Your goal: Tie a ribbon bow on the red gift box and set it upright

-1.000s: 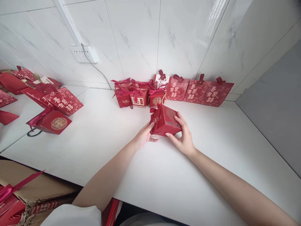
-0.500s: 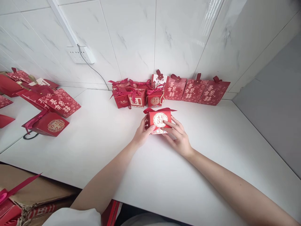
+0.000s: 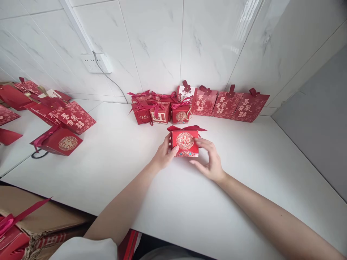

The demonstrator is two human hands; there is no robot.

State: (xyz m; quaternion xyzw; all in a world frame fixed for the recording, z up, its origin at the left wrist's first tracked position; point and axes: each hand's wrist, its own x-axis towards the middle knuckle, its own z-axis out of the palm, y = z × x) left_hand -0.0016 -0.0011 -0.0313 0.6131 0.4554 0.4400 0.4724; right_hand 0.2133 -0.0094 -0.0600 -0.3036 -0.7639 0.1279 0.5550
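Observation:
A red gift box (image 3: 187, 148) with a round gold double-happiness emblem and a dark red ribbon bow on top is upright in front of me. My left hand (image 3: 164, 152) is closed on its left side, thumb pressed on the front face. At the box's right edge is my right hand (image 3: 210, 159), its fingers curved and its thumb well apart below them. Those fingertips reach the edge by the emblem, though the hand is not wrapped round the box. Behind it stands a similar ribboned box (image 3: 180, 116).
Small ribboned boxes (image 3: 159, 112) and a row of red paper gift bags (image 3: 226, 104) line the tiled wall. More red bags (image 3: 76, 119) and a tilted box (image 3: 58, 141) lie at left on the white table (image 3: 114, 155). A cardboard carton (image 3: 40, 213) stands at lower left.
My right hand has drawn off the box's front face to its right edge, and its fingers have spread. The front emblem now shows fully. My left hand keeps its hold.

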